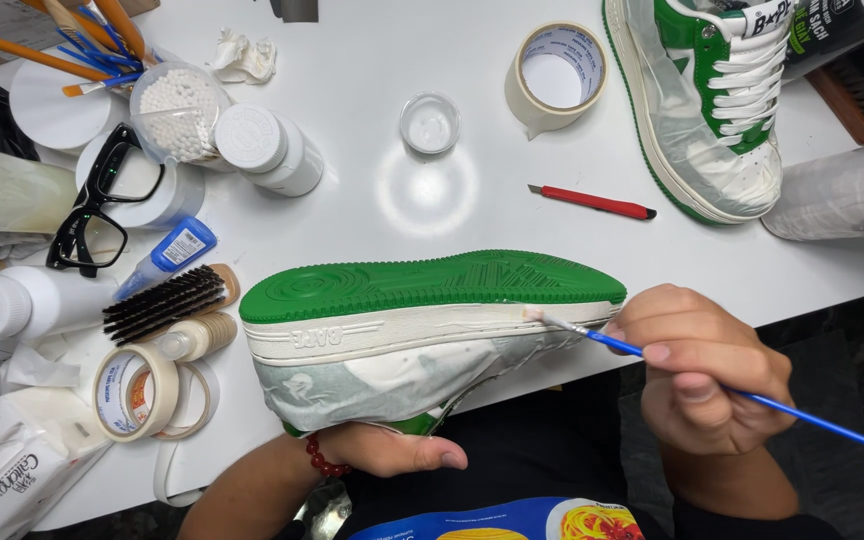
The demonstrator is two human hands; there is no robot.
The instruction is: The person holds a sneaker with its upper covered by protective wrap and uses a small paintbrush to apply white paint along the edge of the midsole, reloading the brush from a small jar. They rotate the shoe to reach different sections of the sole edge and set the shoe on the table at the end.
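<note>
Two hands | left grip point(392, 450) closed under sneaker point(422, 330) | right grip point(702, 370) pinching paintbrush point(712, 380), bristles touching midsole

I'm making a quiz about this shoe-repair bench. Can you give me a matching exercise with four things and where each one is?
Things:
1. paintbrush
2. sneaker with green sole
3. red utility knife
4. black glasses

Places:
a. lying on the white table, above the sneaker's sole
b. held in the right hand, tip at the midsole
c. resting on white container lids at left
d. on its side, held from beneath by the left hand

Pairs: 1-b, 2-d, 3-a, 4-c
</note>
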